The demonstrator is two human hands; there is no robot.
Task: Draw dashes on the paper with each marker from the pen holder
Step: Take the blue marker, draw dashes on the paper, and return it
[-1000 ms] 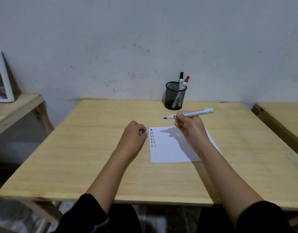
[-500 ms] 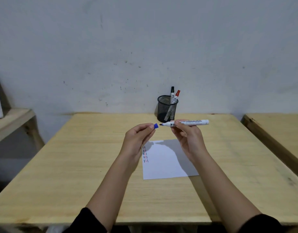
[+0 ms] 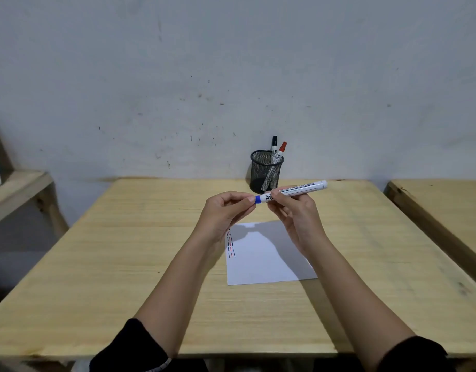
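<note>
My right hand holds a white marker level above the table, its tip end pointing left. My left hand pinches the blue cap, which sits on the marker's tip. Below both hands lies a white paper with short columns of dark, red and blue dashes along its left edge. A black mesh pen holder stands at the table's back edge against the wall, with a black-capped marker and a red-capped marker inside.
The wooden table stands against a grey wall. A second wooden table is at the right, and a wooden shelf with a white object stands at the left.
Both hands rose from the paper. My left hand brought the blue cap to the marker's tip and pushed it on. The view tilted upward.
</note>
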